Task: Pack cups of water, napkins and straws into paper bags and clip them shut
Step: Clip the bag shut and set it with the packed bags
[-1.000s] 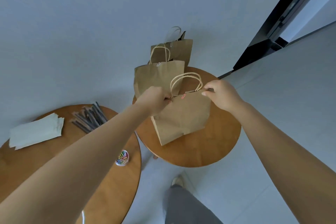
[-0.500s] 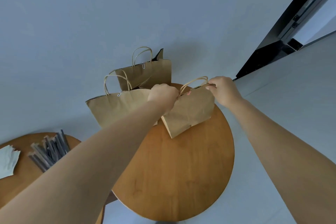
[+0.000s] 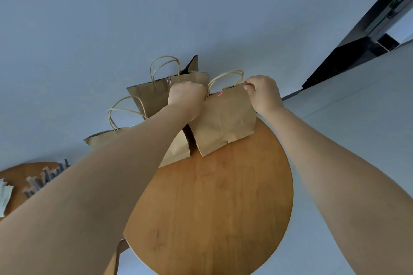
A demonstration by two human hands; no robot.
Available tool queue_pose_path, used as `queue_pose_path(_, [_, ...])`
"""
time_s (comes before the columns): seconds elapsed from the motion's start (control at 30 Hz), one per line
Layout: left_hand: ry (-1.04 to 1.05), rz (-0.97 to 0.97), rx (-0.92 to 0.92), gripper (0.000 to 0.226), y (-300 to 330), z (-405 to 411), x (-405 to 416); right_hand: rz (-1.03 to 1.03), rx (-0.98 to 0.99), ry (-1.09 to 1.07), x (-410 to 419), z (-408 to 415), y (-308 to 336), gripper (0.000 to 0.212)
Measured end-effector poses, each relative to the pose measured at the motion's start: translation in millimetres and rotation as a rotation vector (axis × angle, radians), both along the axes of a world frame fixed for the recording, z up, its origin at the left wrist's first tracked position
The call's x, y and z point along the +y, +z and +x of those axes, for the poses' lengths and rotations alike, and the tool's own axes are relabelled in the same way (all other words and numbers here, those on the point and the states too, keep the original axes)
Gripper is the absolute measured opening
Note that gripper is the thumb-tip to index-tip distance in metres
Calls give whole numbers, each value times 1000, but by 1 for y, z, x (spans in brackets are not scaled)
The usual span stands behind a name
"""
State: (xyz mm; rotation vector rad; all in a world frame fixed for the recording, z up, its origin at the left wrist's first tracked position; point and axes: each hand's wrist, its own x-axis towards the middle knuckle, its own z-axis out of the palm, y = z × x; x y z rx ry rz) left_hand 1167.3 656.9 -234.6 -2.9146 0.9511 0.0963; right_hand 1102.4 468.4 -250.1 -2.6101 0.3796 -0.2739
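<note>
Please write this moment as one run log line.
left hand: grips bag top | right hand: pinches bag top | held bag: pink clip on

- A round wooden table (image 3: 212, 207) carries three brown paper bags at its far edge: the right bag (image 3: 225, 123), the back bag (image 3: 156, 94) and the left bag (image 3: 178, 149).
- A second wooden table (image 3: 20, 174), at the left, carries dark wrapped straws (image 3: 44, 181) and white napkins (image 3: 4, 196).

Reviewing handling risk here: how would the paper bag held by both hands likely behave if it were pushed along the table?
The paper bag looks creased and thin, so it would probably buckle. It stands tall and narrow, so it may tip. Both hands, left and right, grip its top edge.
</note>
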Motion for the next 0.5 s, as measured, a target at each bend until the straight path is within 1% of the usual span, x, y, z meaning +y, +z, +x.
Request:
queue_pose_path(0.07, [22,0,6,24,-2,6,5,0,5,19,2,6,0,23])
queue_pose_path(0.17, [49,-2,16,22,-8,3,5,-4,76,19,7,9,-3,23])
queue_pose_path(0.27, [47,-46,50,23,-13,-4,0,-86,126,-12,11,4,-10,20])
queue_pose_path(0.33, [38,-72,61,24,-12,-7,0,-138,174,-15,14,0,-12,34])
queue_pose_path(0.4, [52,-108,68,22,-9,-7,4,-127,198,-48,19,-4,-11,51])
queue_pose_path(0.47, [71,-151,82,23,-5,-7,10,-97,177,-113,27,-9,-8,60])
queue_pose_path(0.5, [76,-171,87,24,-2,-9,14,-83,163,-142,33,-12,-7,60])
